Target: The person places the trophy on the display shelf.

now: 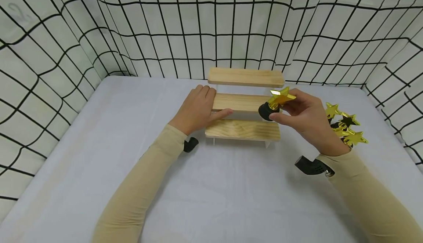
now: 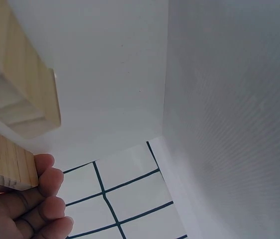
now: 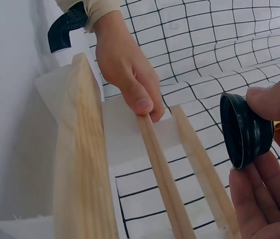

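Note:
A three-step wooden display stand (image 1: 242, 130) with white side supports stands on the table. My left hand (image 1: 201, 107) grips the left end of its middle board (image 3: 165, 174), thumb on the near side and fingers (image 2: 50, 181) curled behind. Above the right end of that board, my right hand (image 1: 302, 116) pinches a small gold star trophy (image 1: 279, 98) with a round black base, held tilted. In the right wrist view the hollow underside of the black base (image 3: 244, 132) faces the stand, and the star is mostly hidden by the fingers.
Several more gold star trophies (image 1: 355, 138) sit on the white-covered table (image 1: 218, 191) to the right, partly behind my right wrist. A black wire grid (image 1: 214, 33) backed with white encloses the back and both sides.

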Motion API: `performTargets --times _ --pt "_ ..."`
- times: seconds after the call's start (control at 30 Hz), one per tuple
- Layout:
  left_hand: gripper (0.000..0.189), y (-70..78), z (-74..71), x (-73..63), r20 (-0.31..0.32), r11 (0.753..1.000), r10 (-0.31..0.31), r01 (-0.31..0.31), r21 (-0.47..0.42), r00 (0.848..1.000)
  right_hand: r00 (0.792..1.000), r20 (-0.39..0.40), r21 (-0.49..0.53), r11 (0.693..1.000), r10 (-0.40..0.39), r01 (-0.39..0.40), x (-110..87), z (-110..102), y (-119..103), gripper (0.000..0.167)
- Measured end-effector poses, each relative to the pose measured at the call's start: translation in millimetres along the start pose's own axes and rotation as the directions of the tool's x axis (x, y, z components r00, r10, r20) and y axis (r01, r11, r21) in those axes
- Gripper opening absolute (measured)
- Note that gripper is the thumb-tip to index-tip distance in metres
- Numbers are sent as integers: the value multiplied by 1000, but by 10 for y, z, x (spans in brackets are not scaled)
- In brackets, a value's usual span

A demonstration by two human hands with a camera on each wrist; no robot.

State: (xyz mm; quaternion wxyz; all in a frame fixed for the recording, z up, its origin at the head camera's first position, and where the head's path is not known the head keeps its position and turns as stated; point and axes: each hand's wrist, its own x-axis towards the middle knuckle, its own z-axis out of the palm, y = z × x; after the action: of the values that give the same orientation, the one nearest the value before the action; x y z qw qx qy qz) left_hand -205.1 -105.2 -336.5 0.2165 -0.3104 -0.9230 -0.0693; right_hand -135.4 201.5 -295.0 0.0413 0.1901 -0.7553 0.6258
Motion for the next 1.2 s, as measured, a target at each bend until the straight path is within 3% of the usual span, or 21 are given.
performTargets --times 0.53,0.87,1.2 --pt "71 -10 -7 25 40 1000 -14 14 2 999 997 80 -70 998 -3 9 28 337 158 49" --pt "72 0 -20 31 44 1000 -21 21 0 999 996 88 -44 999 2 2 15 466 265 48" --pt "71 3 -18 25 30 1000 -23 23 -16 999 992 125 -88 996 13 -2 1 598 317 45"
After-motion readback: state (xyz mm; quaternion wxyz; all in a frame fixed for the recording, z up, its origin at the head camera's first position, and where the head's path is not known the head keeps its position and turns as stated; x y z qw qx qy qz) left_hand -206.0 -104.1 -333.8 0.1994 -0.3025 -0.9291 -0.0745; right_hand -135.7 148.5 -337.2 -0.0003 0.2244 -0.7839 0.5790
